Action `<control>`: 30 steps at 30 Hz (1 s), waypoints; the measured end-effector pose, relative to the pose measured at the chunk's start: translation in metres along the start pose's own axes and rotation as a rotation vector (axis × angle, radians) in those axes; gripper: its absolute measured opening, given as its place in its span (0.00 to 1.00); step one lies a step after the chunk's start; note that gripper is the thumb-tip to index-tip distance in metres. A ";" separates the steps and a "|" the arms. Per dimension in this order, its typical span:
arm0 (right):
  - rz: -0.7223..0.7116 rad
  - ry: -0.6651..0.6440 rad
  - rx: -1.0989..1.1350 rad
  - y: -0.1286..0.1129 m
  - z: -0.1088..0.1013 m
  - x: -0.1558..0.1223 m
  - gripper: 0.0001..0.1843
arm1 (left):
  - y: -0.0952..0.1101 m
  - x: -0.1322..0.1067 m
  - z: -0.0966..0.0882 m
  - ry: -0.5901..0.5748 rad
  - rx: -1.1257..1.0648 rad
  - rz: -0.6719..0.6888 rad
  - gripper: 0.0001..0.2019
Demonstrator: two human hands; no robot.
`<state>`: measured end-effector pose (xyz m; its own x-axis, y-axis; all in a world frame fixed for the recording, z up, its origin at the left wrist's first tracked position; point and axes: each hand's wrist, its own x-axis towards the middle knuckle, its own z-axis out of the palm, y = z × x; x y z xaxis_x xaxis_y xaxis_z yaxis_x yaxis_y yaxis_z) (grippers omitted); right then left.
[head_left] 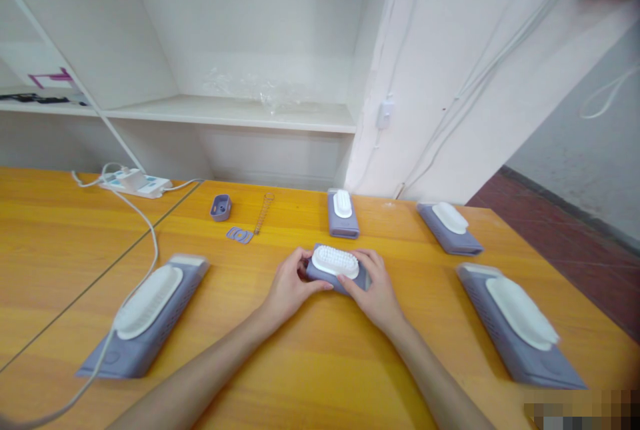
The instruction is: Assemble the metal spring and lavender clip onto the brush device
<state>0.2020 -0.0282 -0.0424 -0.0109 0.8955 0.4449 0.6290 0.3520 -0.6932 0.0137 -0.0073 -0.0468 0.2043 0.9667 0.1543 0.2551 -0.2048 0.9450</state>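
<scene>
Together, left hand (291,289) and right hand (376,289) hold a bristle-topped case (336,263).

The table (430,370) is orange-yellow with wood grain. The held box (325,277) is grey-purple, its brush (336,261) white and dotted with bumps. Left of the held box, a spring (264,212) is coppery and a cup (221,208) grey-purple. Behind the held box, the shelf (240,117) is white; rightward, the floor (585,263) is dark red.
</scene>
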 end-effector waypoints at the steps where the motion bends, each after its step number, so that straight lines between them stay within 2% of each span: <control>1: -0.007 -0.018 -0.005 -0.001 0.000 0.000 0.22 | 0.000 0.001 0.000 0.002 -0.027 -0.015 0.25; 5: -0.004 -0.067 -0.020 -0.004 -0.002 0.001 0.29 | 0.002 0.003 0.000 0.009 -0.150 -0.072 0.23; 8: 0.006 -0.085 -0.027 -0.003 -0.002 0.002 0.31 | 0.004 0.004 0.000 0.019 -0.191 -0.083 0.21; 13: -0.003 -0.071 -0.063 -0.001 0.001 0.001 0.32 | 0.003 0.003 0.000 0.030 -0.118 -0.039 0.20; 18: -0.010 -0.022 -0.120 0.002 0.004 0.000 0.33 | 0.003 0.008 -0.011 0.048 0.173 0.095 0.18; 22: -0.012 -0.017 -0.213 0.002 0.003 0.000 0.35 | 0.007 0.020 -0.033 0.173 0.393 0.123 0.15; 27: -0.030 0.036 -0.274 0.001 0.002 -0.001 0.35 | -0.001 0.035 -0.066 0.368 0.966 0.142 0.15; 30: -0.028 0.085 -0.288 0.001 0.001 -0.002 0.33 | -0.010 0.037 -0.076 0.370 1.185 0.098 0.13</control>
<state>0.2017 -0.0288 -0.0446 0.0260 0.8562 0.5159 0.8243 0.2736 -0.4956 -0.0532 0.0427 -0.0283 0.0414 0.8853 0.4631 0.9880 -0.1052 0.1127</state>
